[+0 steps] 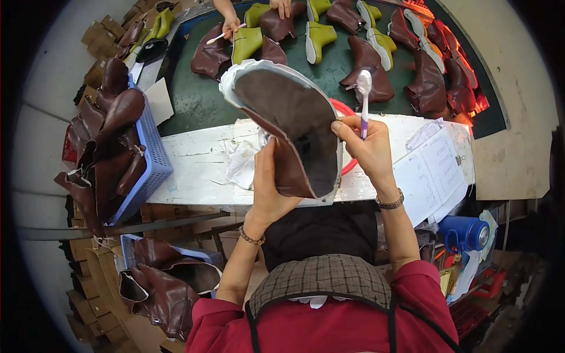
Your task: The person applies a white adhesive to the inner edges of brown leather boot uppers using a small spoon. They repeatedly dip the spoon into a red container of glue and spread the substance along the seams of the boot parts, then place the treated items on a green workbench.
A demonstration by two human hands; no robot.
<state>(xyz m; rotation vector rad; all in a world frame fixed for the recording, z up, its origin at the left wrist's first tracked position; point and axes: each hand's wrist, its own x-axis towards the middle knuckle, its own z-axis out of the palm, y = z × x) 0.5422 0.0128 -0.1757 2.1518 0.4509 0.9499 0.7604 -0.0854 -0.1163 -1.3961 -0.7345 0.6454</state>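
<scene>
Hands [272, 183] [369, 145] gripping brown boot upper [297, 117], pale end toward upper left, long axis diagonal, right holding brush [364, 101]

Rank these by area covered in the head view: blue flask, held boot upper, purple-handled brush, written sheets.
1. Boot upper
2. Written sheets
3. Blue flask
4. Purple-handled brush: longer than the flask, but much thinner.

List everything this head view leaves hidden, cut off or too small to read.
All in the head view:
- Left hand: most fingers, hidden behind the brown leather boot.
- Red-rimmed round container: its contents, hidden by that boot and the right hand.
- Co-worker's hand: the person's head and body, cut off by the upper edge.
- Papers: handwriting, too small and faint.
</scene>
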